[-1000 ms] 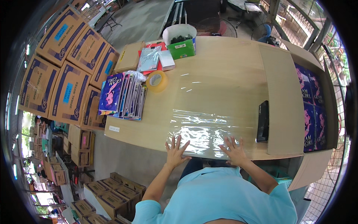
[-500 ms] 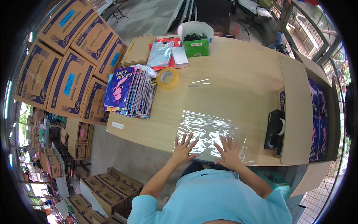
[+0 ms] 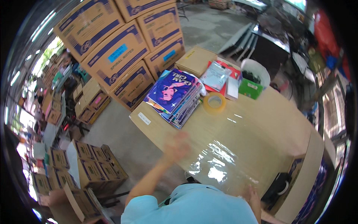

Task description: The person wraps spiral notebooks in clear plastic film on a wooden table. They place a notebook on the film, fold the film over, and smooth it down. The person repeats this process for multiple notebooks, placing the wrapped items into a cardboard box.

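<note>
My left hand (image 3: 177,146), smeared by motion, is over the table's near left edge, close to the spiral notebooks. A stack of spiral notebooks (image 3: 172,93) with a purple illustrated cover on top lies just beyond it. Clear plastic film (image 3: 217,174) lies flat on the table between my hands, shiny with glare. Down at the near right is my right hand (image 3: 254,198), beside the film's edge and partly blurred, its fingers hard to make out. A black tape dispenser (image 3: 276,186) stands to the right of that hand.
A roll of tape (image 3: 214,103) lies right of the notebooks. Behind are a brown carton (image 3: 193,61), small packs (image 3: 215,74) and a green box (image 3: 250,88). Stacked cartons (image 3: 115,56) rise at the left. An open carton (image 3: 307,179) stands at the right edge.
My view has turned left. My left hand has lifted off the film and moved toward the notebooks. My right hand has moved from on top of the film to its near right edge.
</note>
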Action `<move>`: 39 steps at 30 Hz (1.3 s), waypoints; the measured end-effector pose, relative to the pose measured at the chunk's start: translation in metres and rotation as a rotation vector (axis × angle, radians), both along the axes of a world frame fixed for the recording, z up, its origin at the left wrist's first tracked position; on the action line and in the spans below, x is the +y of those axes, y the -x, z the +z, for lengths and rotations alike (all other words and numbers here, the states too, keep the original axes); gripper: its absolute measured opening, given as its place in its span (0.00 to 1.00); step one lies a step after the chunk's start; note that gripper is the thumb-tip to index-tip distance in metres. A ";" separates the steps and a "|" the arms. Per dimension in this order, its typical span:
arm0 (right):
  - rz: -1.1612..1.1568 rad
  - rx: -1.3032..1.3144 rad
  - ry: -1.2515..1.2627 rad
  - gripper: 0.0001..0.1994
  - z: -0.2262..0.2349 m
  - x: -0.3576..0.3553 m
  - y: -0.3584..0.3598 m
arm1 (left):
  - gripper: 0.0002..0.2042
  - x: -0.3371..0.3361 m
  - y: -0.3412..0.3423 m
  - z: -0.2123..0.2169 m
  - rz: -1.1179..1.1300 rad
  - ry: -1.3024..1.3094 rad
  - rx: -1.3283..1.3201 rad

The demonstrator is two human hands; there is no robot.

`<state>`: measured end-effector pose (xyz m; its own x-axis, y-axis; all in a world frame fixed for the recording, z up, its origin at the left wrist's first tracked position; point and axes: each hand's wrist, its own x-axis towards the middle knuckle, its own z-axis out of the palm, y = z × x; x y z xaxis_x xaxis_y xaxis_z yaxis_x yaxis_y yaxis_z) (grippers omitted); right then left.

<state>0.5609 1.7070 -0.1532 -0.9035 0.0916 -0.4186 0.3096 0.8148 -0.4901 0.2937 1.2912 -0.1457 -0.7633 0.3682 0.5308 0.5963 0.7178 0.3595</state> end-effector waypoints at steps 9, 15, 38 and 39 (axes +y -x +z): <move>-0.273 -0.116 1.200 0.39 0.083 -0.232 0.344 | 0.44 -0.142 0.241 0.098 0.370 -0.140 -0.963; -0.360 -0.295 1.288 0.43 0.067 -0.312 0.430 | 0.49 -0.116 0.248 0.108 0.388 0.180 -0.786; -0.392 -0.016 1.405 0.53 0.063 -0.033 0.148 | 0.41 0.119 -0.001 0.094 -0.898 -0.284 -0.017; -0.386 0.399 1.438 0.57 0.045 -0.024 0.131 | 0.34 0.130 -0.006 0.085 -0.860 -0.402 -0.263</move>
<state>0.4301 1.6828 -0.1083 -0.9916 0.0826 -0.0996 0.0454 -0.4989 -0.8654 0.2999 1.4216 -0.0605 -0.4317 0.6824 0.5899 0.7240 -0.1280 0.6778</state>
